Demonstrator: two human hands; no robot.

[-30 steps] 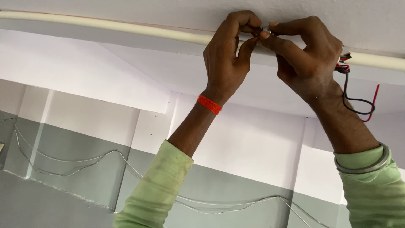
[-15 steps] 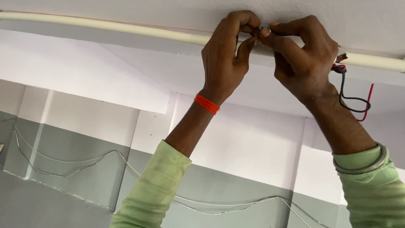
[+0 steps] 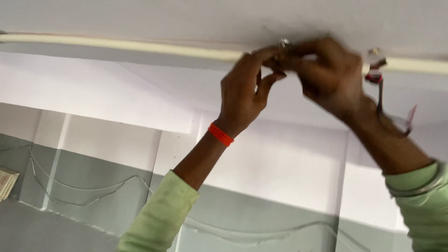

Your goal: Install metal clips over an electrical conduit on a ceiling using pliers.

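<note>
Up at the ceiling, both hands [image 3: 284, 79] pinching a small metal fitting [image 3: 283, 43], cream conduit [image 3: 140, 45] alongside

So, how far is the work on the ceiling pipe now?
Done, it seems: the cream conduit pipe already runs along the ceiling. In hand: the left hand and right hand meet at the pipe, pinching something small and metallic; blur hides what it is. Left: red and black wires hang loose by the right wrist.

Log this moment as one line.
left hand: fingers pinching small metal piece at conduit | right hand: meeting it | wires: hanging beside
</note>
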